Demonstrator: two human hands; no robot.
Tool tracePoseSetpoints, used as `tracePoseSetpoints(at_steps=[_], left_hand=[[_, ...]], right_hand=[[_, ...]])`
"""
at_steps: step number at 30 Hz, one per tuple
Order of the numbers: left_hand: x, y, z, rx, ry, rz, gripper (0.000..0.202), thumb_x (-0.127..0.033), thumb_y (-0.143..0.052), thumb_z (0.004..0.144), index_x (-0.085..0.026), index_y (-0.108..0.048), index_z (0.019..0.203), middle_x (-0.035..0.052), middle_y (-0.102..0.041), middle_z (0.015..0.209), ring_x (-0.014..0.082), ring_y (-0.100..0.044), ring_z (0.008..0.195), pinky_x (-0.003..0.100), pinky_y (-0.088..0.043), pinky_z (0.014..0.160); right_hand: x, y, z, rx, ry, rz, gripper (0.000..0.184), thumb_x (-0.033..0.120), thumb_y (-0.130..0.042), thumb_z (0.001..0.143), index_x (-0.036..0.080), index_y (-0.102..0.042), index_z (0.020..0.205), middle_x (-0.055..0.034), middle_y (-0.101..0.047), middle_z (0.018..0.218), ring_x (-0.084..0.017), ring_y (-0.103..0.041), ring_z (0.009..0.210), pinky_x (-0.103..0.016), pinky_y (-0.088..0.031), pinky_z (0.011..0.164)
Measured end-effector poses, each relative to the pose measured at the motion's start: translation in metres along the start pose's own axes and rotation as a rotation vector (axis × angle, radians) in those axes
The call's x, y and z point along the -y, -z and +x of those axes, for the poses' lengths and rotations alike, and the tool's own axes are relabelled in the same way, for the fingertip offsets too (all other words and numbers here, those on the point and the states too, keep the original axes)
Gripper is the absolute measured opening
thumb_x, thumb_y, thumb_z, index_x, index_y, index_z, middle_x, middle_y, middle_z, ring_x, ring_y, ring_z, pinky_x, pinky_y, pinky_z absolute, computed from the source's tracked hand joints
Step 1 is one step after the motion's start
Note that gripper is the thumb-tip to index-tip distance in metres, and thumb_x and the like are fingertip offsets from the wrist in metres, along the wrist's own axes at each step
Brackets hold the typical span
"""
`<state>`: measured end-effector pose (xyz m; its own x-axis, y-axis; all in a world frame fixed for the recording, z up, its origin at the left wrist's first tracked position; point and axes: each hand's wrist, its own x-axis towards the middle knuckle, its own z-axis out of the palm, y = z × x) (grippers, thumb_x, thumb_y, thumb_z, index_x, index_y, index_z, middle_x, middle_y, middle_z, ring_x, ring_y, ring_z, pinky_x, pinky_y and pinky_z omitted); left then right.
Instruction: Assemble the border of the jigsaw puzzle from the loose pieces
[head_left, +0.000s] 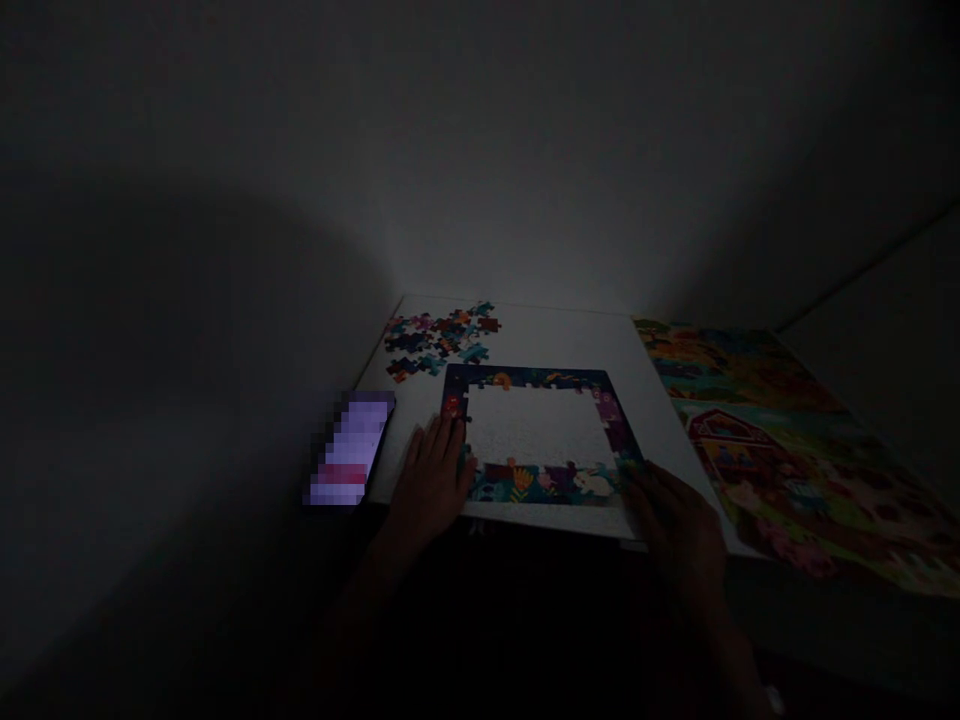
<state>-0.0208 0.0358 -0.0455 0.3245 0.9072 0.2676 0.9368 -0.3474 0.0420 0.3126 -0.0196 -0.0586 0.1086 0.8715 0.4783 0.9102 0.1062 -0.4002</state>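
Note:
A jigsaw puzzle frame (pixel 536 378), its border assembled and its middle bare, lies on a white table (pixel 570 335). My left hand (pixel 433 478) rests flat on the table with fingers stretched out, touching the frame's left side. My right hand (pixel 675 520) lies at the frame's lower right corner, fingers spread over the table's front edge. Neither hand holds a piece. A heap of loose puzzle pieces (pixel 439 340) sits at the table's far left, beyond my left hand.
A lit phone (pixel 351 448) lies at the table's left edge, near my left hand. A large colourful picture sheet with a red barn (pixel 765 440) lies to the right. The room is dark; a wall stands behind the table.

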Motion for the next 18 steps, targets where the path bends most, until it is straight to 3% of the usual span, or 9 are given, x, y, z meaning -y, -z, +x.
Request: tracePoseSetpoints(at_steps=[11, 15, 18], left_hand=[[-0.002, -0.001, 0.0, -0.061, 0.018, -0.011, 0.054, -0.038, -0.032, 0.101, -0.006, -0.046, 0.143, 0.0174, -0.041, 0.153, 0.0292, -0.037, 0.142, 0.05, -0.032, 0.116], [0.002, -0.005, 0.001, -0.11, -0.006, -0.071, 0.056, -0.04, -0.029, 0.101, -0.006, -0.048, 0.14, 0.0208, -0.045, 0.149, 0.0332, -0.04, 0.14, 0.056, -0.034, 0.113], [0.009, -0.011, 0.002, -0.136, -0.059, -0.133, 0.057, -0.04, -0.026, 0.1, -0.005, -0.048, 0.14, 0.0235, -0.047, 0.147, 0.0367, -0.041, 0.139, 0.06, -0.034, 0.111]], right_hand=[[-0.01, -0.004, -0.002, 0.003, 0.03, 0.065, 0.05, 0.058, -0.047, 0.094, 0.019, -0.075, 0.107, -0.0153, -0.068, 0.121, -0.031, -0.067, 0.106, -0.051, -0.052, 0.094], [-0.003, -0.002, -0.003, 0.04, -0.086, 0.091, 0.044, 0.054, -0.052, 0.094, 0.02, -0.072, 0.114, -0.0138, -0.067, 0.125, -0.03, -0.065, 0.112, -0.05, -0.051, 0.099], [0.001, -0.002, -0.002, -0.034, -0.236, 0.095, 0.047, 0.052, -0.049, 0.095, 0.018, -0.066, 0.122, -0.0145, -0.069, 0.121, -0.029, -0.066, 0.11, -0.049, -0.053, 0.095]])
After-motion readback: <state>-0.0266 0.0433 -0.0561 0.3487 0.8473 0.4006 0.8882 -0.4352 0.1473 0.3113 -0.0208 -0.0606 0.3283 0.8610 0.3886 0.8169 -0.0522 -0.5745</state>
